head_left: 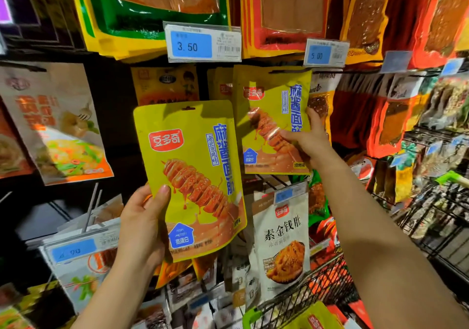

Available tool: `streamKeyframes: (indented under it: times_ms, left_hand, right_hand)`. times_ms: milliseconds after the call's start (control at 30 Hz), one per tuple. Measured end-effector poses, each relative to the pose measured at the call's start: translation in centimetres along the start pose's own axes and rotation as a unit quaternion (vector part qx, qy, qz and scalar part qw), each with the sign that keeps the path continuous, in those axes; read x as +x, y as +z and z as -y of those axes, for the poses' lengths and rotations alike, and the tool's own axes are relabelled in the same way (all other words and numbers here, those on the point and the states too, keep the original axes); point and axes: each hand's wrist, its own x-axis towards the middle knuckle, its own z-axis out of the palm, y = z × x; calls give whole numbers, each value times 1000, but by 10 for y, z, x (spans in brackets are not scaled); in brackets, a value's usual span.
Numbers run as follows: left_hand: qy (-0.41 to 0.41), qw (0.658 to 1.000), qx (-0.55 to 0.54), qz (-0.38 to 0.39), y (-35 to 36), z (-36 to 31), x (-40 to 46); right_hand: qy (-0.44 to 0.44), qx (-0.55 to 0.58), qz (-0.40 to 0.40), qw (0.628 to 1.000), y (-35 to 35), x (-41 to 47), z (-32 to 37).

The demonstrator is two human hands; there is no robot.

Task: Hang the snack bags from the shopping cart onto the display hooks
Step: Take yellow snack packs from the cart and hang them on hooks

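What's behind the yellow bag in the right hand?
Behind the yellow bag that the right hand holds, the edge of another matching yellow bag shows at its left. The display hook and any bags farther back are covered.

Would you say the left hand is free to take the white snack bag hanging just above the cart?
Probably not yet: the left hand already grips a yellow snack bag, which also partly overlaps the white snack bag.
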Motion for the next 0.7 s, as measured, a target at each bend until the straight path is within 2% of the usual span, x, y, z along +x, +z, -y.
streamKeyframes:
  times_ms: [200,333,400,467,533,700]
  left_hand:
    - [-11,1000,-14,18,-2,0,-1]
    - [-30,999,-27,28,7,7,-2]
    - [-46,998,-37,37,17,12,-3]
    - [-60,996,-41,55,29,18,-4]
    - [-66,994,-48,76,41,22,-5]
    - [-79,990,-35,108,61,38,-14]
  right_hand:
    - [-4,-66,0,998,5,2,-12]
    - [-51,-126,-71,988,1,-25,4]
    - [-82,-102,-19,991,7,-53,19]
    - [-52,-45,71,995,18,-87,26]
    - [-33,-28,113,993,25,-114,19]
    - [6,6,42,999,14,-139,-3]
